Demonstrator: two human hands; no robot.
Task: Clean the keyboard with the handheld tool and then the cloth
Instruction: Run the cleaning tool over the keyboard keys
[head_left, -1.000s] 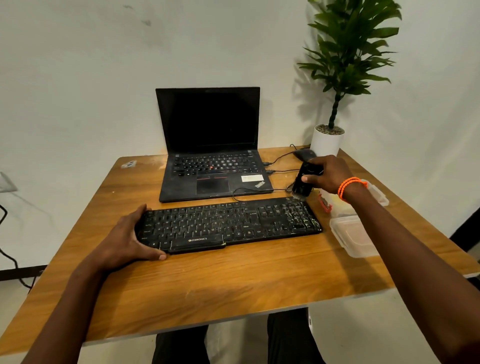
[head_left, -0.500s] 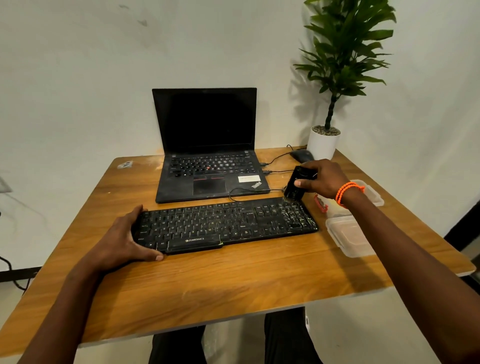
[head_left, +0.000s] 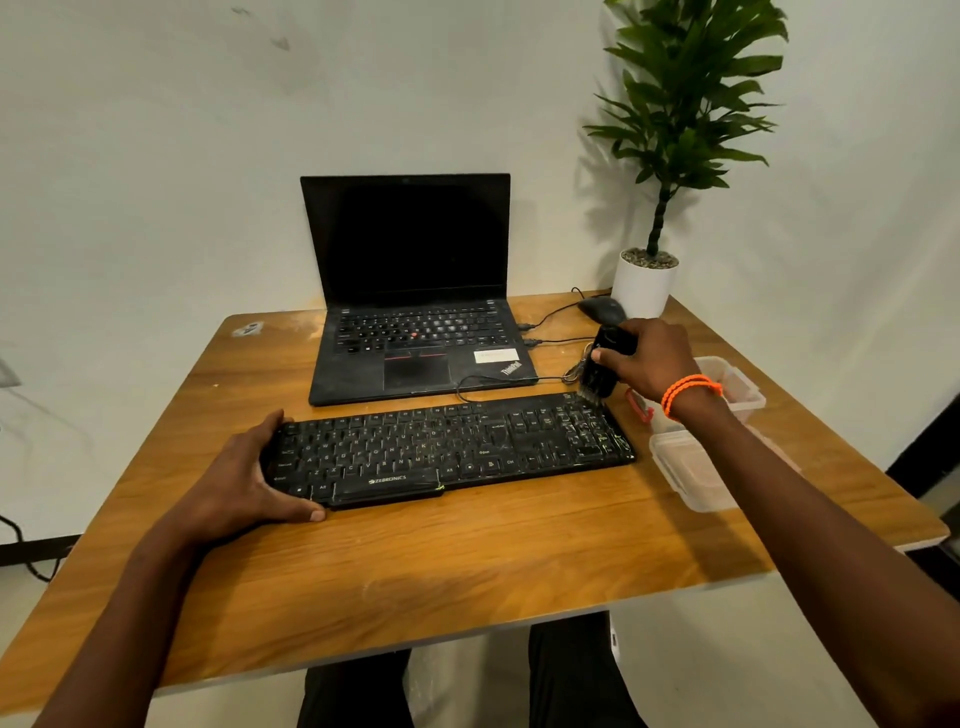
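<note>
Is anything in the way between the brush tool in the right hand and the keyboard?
Nothing visible. The handheld tool, gripped by the right hand, has its bristles just above the keyboard at its far right corner.

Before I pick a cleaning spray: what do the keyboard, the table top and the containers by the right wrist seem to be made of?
The keyboard looks like black matte plastic, with dust showing pale on its keys. The table top shows an orange-brown wood grain with a slight sheen; it may be veneer or laminate. The containers look like clear, slightly cloudy plastic, since the table's colour shows through.
</note>
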